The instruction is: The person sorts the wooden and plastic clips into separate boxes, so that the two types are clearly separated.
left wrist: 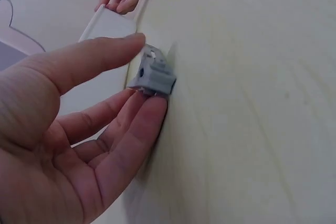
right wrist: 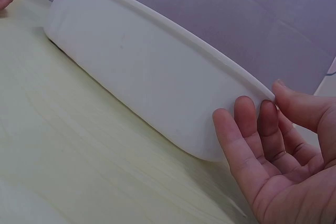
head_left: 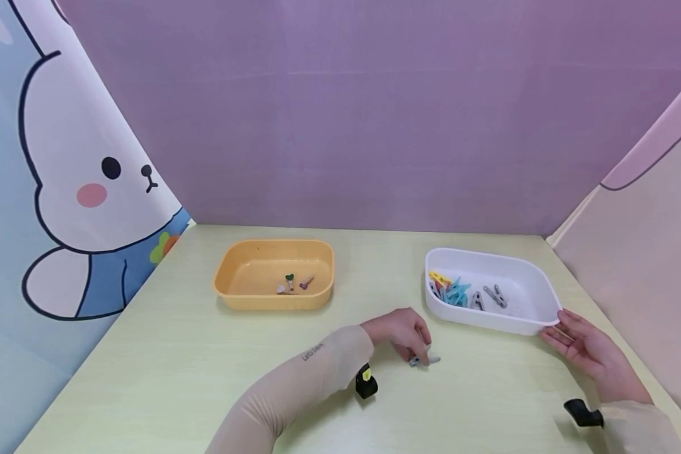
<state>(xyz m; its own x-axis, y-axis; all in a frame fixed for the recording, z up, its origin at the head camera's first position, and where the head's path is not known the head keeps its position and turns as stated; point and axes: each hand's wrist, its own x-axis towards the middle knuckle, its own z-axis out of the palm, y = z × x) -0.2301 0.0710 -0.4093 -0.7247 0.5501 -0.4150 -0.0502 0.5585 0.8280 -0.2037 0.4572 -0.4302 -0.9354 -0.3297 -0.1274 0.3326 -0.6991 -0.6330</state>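
My left hand [head_left: 405, 334] is over the table in front of the white basin. Its thumb and fingers pinch a grey clothespin [left wrist: 153, 77], close to the tabletop in the head view. At the near right corner of the white basin [head_left: 488, 320], my right hand [head_left: 593, 353] holds the rim. Its thumb lies at the rim and its fingers [right wrist: 244, 121] touch the outer wall. Inside that basin are several clothespins: blue ones [head_left: 456, 293], a yellow one [head_left: 439, 278] and grey ones [head_left: 496, 296], mostly gathered at the left end.
On the left of the table stands a yellow-orange basin [head_left: 275, 302] with a few small clips [head_left: 290, 281] in it. Behind the table [head_left: 459, 410] hangs a purple cloth [head_left: 374, 126]. Printed cloths flank it on both sides, a rabbit [head_left: 102, 126] on the left one.
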